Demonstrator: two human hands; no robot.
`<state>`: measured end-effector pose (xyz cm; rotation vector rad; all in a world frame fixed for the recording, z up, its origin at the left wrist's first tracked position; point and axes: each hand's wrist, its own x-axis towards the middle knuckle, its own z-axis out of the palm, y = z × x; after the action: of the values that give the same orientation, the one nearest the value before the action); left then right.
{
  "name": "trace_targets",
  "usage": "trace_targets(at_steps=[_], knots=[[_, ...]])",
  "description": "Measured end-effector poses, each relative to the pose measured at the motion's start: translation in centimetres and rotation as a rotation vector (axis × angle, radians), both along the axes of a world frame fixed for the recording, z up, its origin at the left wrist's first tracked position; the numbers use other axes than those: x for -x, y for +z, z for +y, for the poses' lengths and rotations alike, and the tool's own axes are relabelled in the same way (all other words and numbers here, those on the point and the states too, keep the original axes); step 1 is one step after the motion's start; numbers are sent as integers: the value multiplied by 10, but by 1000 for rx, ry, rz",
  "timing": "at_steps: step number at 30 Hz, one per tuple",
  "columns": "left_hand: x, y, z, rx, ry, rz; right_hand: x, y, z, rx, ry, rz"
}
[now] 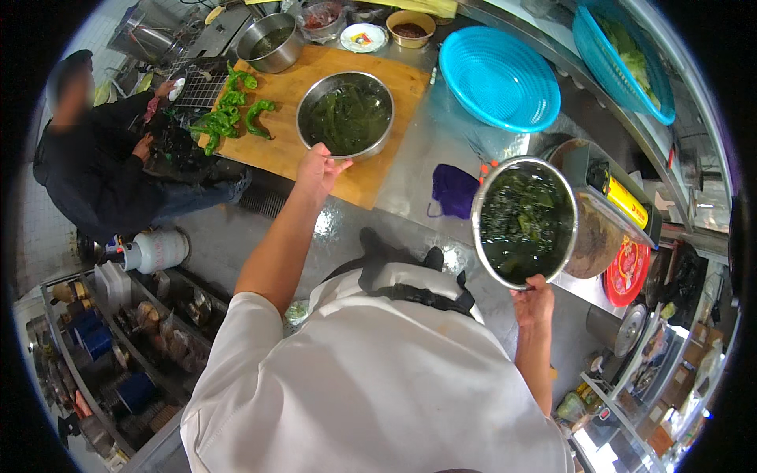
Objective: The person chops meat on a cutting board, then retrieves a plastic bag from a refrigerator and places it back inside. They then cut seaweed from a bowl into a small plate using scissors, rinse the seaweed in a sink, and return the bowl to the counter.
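My left hand [319, 170] grips the near rim of a stainless steel bowl [378, 148] over the wooden cutting board [402, 77]. Dark green leaves, seaweed by their look, lie in liquid inside it. At the right, my right hand [532, 301] holds the near rim of a second steel bowl [482, 254], tilted towards me. That one also contains dark green leaves [526, 219] in liquid. Several green peppers [227, 112] lie on the left part of the board. Between the two bowls, a purple cloth item [454, 190] rests at the counter's edge.
A steel pot [287, 58] and a tan bowl [423, 40] stand at the back. A blue plastic basket [500, 77] sits on the steel counter [408, 142]. Beside the right bowl are a round chopping block [594, 242] and a red tray [627, 272]. Another person [100, 159] works at the left.
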<state>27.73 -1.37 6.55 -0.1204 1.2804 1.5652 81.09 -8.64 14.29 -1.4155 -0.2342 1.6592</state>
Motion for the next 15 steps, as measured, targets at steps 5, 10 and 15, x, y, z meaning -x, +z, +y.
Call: trace_targets(at_steps=[5, 10, 15], knots=[[61, -21, 22, -77, -41, -1, 110, -26, 19, -23, 90, 90], [89, -39, 52, -18, -38, -4, 188, -81, 35, 48, 154, 228], [94, -47, 82, 4, -44, -57, 234, -118, 46, 52, 145, 263]])
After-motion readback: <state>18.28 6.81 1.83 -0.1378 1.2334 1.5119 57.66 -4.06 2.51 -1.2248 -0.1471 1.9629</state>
